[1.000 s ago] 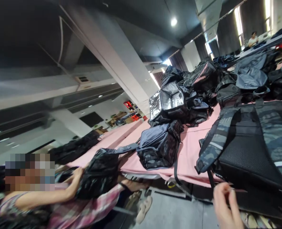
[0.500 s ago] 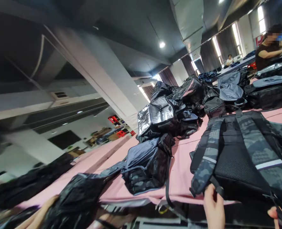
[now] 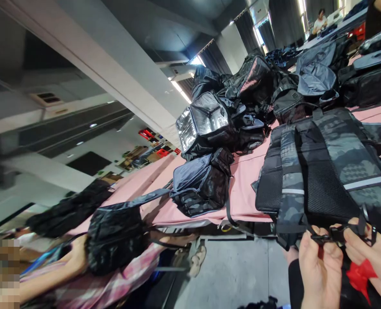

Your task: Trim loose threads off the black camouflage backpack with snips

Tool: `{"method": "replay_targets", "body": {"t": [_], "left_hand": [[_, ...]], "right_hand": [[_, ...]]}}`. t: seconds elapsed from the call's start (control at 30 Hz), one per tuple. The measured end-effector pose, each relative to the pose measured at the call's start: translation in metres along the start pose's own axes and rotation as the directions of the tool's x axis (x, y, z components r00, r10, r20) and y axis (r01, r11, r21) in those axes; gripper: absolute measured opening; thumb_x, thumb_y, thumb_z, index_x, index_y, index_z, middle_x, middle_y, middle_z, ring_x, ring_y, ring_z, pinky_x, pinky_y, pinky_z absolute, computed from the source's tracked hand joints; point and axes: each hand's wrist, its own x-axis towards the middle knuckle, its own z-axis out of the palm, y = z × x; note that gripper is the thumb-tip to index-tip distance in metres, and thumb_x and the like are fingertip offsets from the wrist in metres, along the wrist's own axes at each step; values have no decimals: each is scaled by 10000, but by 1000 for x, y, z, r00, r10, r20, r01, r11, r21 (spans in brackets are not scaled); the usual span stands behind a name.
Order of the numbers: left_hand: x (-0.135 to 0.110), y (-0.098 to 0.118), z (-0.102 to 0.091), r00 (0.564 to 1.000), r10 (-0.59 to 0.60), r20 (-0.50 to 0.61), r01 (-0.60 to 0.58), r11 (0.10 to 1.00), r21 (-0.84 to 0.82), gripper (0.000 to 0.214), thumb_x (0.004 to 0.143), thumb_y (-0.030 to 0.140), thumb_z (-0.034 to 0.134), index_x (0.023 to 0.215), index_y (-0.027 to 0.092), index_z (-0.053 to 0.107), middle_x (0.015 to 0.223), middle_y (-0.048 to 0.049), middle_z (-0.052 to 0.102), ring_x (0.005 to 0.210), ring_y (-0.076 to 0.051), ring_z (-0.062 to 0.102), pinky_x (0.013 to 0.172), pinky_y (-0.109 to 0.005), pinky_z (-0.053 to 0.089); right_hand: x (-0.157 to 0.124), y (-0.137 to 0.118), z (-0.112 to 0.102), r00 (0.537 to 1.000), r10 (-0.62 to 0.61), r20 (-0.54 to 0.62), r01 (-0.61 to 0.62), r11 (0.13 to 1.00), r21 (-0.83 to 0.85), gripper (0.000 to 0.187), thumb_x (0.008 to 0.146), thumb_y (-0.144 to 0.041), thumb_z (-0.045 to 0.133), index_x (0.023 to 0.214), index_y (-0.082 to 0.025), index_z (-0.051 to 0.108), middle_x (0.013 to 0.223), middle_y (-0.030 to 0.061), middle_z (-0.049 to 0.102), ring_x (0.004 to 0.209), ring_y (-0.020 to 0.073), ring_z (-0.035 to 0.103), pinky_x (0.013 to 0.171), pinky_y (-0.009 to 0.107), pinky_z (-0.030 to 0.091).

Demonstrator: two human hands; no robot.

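A camouflage backpack (image 3: 325, 167) is lying back panel up at the near edge of the pink table (image 3: 245, 189), its long axis running away from that edge, its top handle pointing toward the pile of black bags (image 3: 222, 124) and its bottom end overhanging toward the person. The left hand (image 3: 319, 266) is pinching a thin black strap (image 3: 293, 229) from the backpack's lower end between thumb and fingers pressed together. The right hand (image 3: 373, 257) is closing thumb and forefinger on a small black buckle (image 3: 359, 227) at the same strap. At the left edge another person's arm (image 3: 49, 279) is resting against a black bag (image 3: 116, 236).
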Motion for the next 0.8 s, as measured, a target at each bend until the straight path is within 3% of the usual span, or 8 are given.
{"method": "replay_targets", "body": {"t": [0.1,0.27,0.4,0.5,0.63,0.73,0.8], "left_hand": [[1,-1,2,998,21,-57,-20,1000,6,256,581,244,867,735,133,696,744,-24,605,521,-4,414,550,-139,402],[-1,-2,7,998,31,-48,-30,999,22,232,601,250,855,695,127,683,746,-48,631,536,-15,457,547,-132,411],[-1,-3,6,994,55,-97,-58,998,-26,238,575,222,868,695,134,682,696,-14,617,516,-12,466,534,-131,416],[-1,-7,2,991,87,-103,-89,996,-13,234,613,230,848,730,129,673,723,-18,626,539,-18,502,548,-133,422],[-1,-11,0,991,125,-50,-121,989,87,276,668,286,812,721,119,598,700,-5,601,516,-26,499,533,-151,405],[-2,-10,3,990,123,-74,-109,979,170,373,635,337,830,731,136,530,691,14,592,484,-23,482,500,-153,366],[-2,-10,5,989,106,-99,-83,972,220,437,598,371,844,718,146,489,653,28,579,461,-23,461,489,-159,344]], "right_hand": [[2,9,-6,1000,5,-4,-5,1000,2,423,591,-374,863,880,-217,597,873,5,597,835,175,591,712,215,557],[7,18,-14,999,42,12,-42,999,-3,452,588,-367,862,941,-216,623,1015,34,612,912,211,604,773,260,565],[6,17,-18,1000,-4,-7,4,999,-37,481,591,-383,858,974,-212,623,1010,44,615,882,205,602,696,227,566],[4,15,-18,1000,-25,1,25,998,-51,472,569,-372,866,935,-217,611,1038,44,621,919,218,606,740,240,566],[5,13,-17,1000,-13,-25,10,993,-115,509,508,-397,881,903,-203,625,1026,61,644,902,234,619,734,230,566],[10,12,-21,997,-7,-82,-9,981,-192,511,454,-426,888,841,-191,652,967,68,663,902,236,623,699,182,554],[15,11,-25,989,-64,-133,26,962,-273,481,433,-435,886,780,-183,666,932,73,671,897,239,632,701,172,551]]}}
